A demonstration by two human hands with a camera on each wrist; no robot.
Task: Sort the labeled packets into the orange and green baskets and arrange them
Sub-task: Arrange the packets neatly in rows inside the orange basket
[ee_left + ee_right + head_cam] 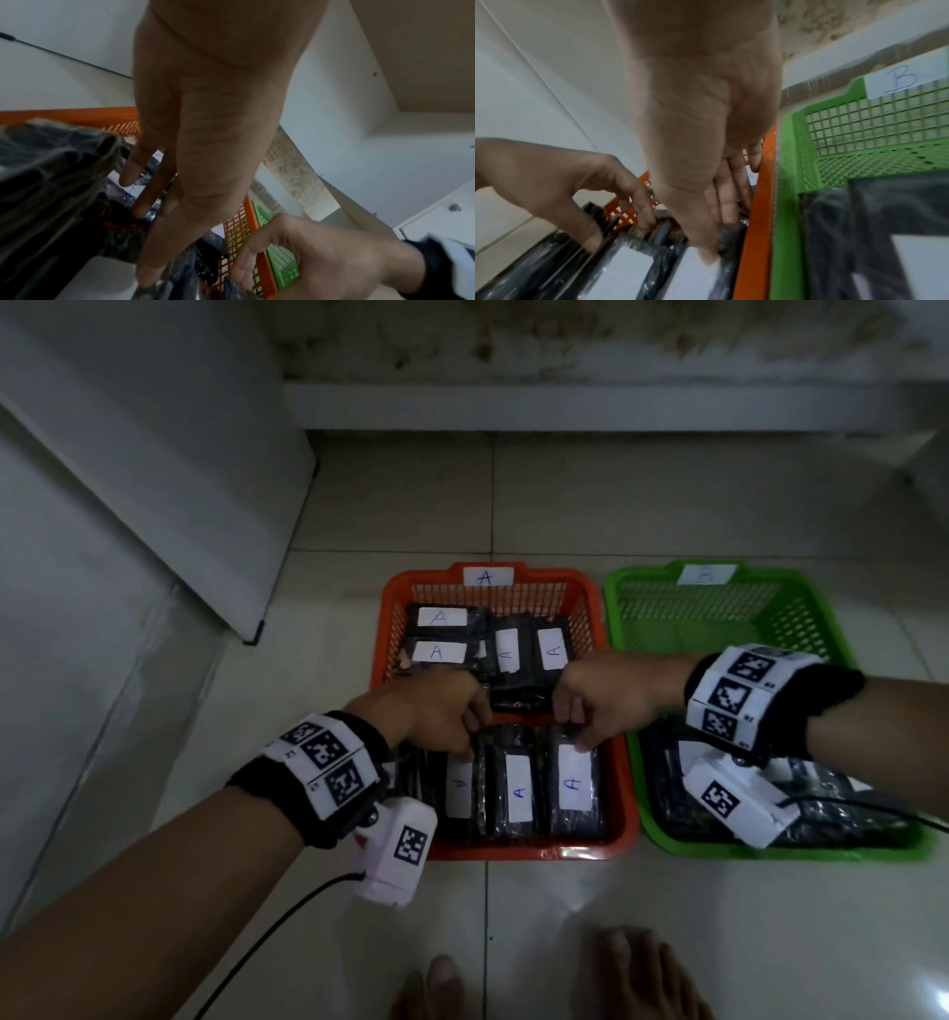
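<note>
fingers (727,205) of the right hand (606,695) curled down onto the far end of the rightmost packet (574,783) in the near row, thumb on top, pinching its edge. left hand (436,711) likewise bent over the far end of the neighbouring packet (516,788), fingertips (644,218) tucked behind its top edge, gripping rather than resting.

both packets standing side by side inside the orange basket (611,845), white "a" labels facing up, matching the "a" tag (487,576) on the far rim. four more "a" packets lying further back in the same basket. green basket (667,845), tagged "b", just beside on the right, dark packets in its near half, mostly hidden under the right wrist.

judged to be the arranging step: squaring the near row. best done by pulling both far ends toward the near wall together, keeping the edges level and labels up. worth pressing gently, since the wrapping looks slippery and soft and could buckle or ride over a neighbour. better to close the gap beside the third near-row packet (458,791) than to lift anything. no need to cross into the green basket yet.
</note>
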